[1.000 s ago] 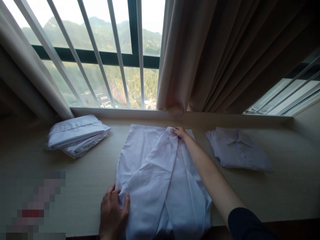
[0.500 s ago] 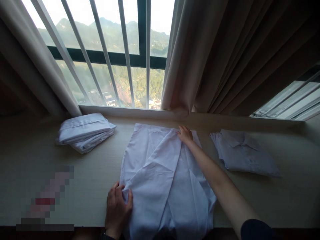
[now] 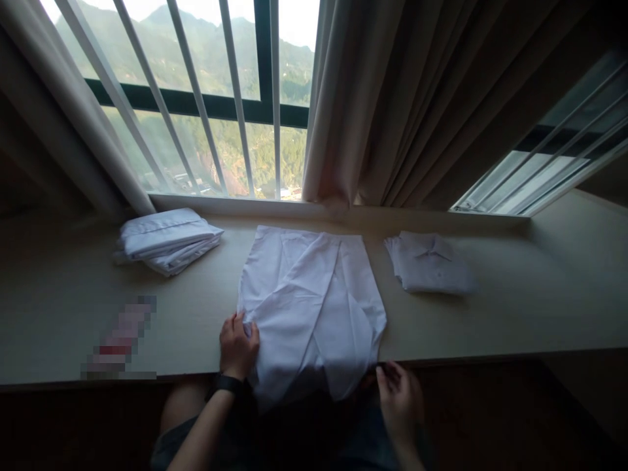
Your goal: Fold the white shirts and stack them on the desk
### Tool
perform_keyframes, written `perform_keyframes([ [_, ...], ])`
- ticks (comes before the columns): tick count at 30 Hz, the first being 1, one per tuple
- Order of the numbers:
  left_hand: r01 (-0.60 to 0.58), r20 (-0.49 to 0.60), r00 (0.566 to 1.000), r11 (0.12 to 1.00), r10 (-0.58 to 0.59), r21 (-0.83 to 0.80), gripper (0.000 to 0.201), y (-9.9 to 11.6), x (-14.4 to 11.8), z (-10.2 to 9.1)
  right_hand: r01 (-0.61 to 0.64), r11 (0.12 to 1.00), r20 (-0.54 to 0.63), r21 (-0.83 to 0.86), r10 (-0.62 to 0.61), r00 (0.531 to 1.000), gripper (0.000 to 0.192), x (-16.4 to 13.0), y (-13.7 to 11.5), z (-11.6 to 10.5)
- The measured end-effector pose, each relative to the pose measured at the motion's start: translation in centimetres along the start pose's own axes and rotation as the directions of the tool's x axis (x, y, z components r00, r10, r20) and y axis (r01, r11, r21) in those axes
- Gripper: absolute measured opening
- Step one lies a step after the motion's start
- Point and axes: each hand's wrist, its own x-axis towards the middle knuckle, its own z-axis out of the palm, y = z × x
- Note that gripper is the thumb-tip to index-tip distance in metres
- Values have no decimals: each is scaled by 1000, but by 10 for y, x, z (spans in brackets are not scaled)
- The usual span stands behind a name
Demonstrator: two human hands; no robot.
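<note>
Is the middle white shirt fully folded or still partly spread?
Partly spread: the middle white shirt has its sides folded inward but stays long, its hem hanging over the table edge, unlike the compact folded shirt.

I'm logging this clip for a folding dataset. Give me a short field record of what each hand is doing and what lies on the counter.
left hand: pressing the near left edge of the white shirt
right hand: below the counter edge, by the shirt's hanging hem
left of shirt: stack of folded shirts
right of shirt: single folded shirt
behind: curtain, barred window
</note>
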Motion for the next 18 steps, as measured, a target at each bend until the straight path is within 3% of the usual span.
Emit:
perform_keyframes([
  [2, -10, -12, 1000, 999, 9, -43, 41, 3, 2, -4, -60, 998, 67, 33, 57, 996, 52, -19, 1, 4],
  [5, -4, -62, 998, 993, -4, -118, 42, 6, 0, -14, -48, 994, 116, -98, 60, 991, 49, -25, -5, 16],
  [9, 206, -108, 966, 950, -236, -233, 43, 14, -33, -37, -16, 975, 191, -223, 60, 980, 37, -16, -7, 19],
  [14, 401, 54, 915, 892, -399, -210, 37, 20, -107, -55, 2, 992, 212, -126, 25, 977, 38, -19, 4, 10],
  [18, 520, 273, 841, 836, -467, -174, 50, 23, -132, -53, -44, 999, 212, -3, 43, 976, 39, -26, 10, 8],
])
